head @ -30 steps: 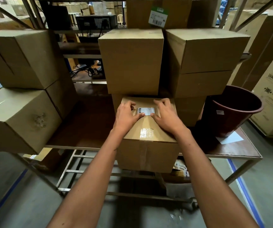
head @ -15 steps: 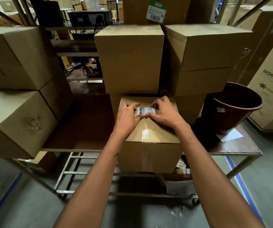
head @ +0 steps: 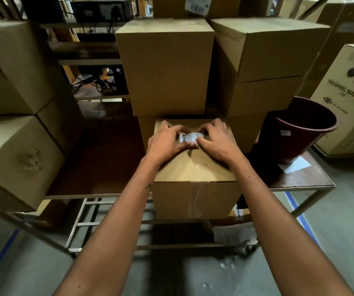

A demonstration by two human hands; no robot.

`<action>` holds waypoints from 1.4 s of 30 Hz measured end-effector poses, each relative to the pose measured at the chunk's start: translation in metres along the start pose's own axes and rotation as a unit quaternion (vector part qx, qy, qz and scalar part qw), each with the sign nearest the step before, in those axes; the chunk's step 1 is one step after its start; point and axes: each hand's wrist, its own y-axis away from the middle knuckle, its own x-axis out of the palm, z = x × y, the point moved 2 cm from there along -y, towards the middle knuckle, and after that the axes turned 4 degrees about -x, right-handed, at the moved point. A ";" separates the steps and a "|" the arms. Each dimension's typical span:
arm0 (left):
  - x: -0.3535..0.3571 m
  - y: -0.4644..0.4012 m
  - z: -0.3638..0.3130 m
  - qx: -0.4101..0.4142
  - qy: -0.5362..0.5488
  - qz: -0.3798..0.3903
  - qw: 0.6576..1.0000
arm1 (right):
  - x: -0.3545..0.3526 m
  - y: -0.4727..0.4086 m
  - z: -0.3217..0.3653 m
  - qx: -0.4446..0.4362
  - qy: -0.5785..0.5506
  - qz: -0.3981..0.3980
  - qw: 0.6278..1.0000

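Note:
A taped cardboard box (head: pixel 195 174) stands at the front edge of a brown metal-framed table (head: pixel 99 163). A small white barcode label (head: pixel 191 136) lies flat on the box's top, near the far edge. My left hand (head: pixel 165 142) rests on the box with its thumb pressed along the label's lower edge and its fingertips at the label's left end. My right hand (head: pixel 216 139) covers the label's right end, fingertips on the upper edge and thumb at the lower right corner. Part of the label is hidden under both hands.
Large cardboard boxes are stacked right behind the small box (head: pixel 165 67), to the back right (head: pixel 263 50) and on the left (head: pixel 11 150). A dark red bucket (head: pixel 295 133) leans on the table's right end over a white paper (head: pixel 295 165). A washing machine carton (head: pixel 351 99) stands far right.
Both hands have closed in on the label; the left thumb has slid right along its lower edge, and the right hand has shifted back right after covering it. My view moved closer.

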 end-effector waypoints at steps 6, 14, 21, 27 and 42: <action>0.000 -0.006 0.000 -0.017 0.039 0.013 0.999 | -0.004 0.003 -0.002 -0.011 -0.096 -0.043 0.994; -0.002 -0.004 0.007 0.006 0.255 -0.008 0.967 | -0.007 0.005 -0.012 -0.030 -0.283 -0.052 0.957; -0.005 -0.003 0.004 0.020 0.339 -0.008 0.941 | -0.016 0.010 -0.010 -0.037 -0.399 -0.065 0.914; -0.008 0.000 0.007 0.003 0.440 -0.048 0.897 | -0.020 0.013 -0.006 -0.037 -0.439 -0.110 0.891; 0.000 -0.007 -0.022 -0.207 0.521 -0.010 0.828 | -0.043 0.019 -0.006 -0.162 -0.178 -0.259 0.935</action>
